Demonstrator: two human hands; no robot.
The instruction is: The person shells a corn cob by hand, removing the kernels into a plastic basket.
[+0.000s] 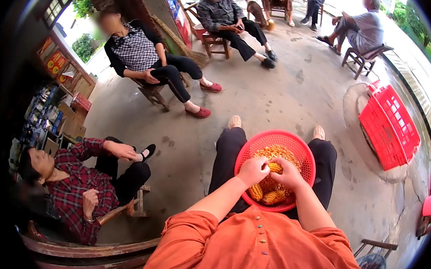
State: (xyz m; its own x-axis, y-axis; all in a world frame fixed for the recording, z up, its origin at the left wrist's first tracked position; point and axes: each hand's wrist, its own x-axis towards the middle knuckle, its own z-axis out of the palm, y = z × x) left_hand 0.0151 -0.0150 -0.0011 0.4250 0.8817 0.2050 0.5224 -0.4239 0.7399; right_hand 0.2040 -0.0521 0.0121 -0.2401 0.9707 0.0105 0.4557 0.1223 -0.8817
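One corn cob is gripped between the left hand and right hand, both closed on it, over a red perforated basket between the legs. Loose kernels and further cobs lie inside. Beyond, rightward, a red crate rests on the floor; leftward, a person in a checked top sits.

red perforated basket, loose corn kernels, yellow cobs lying inside
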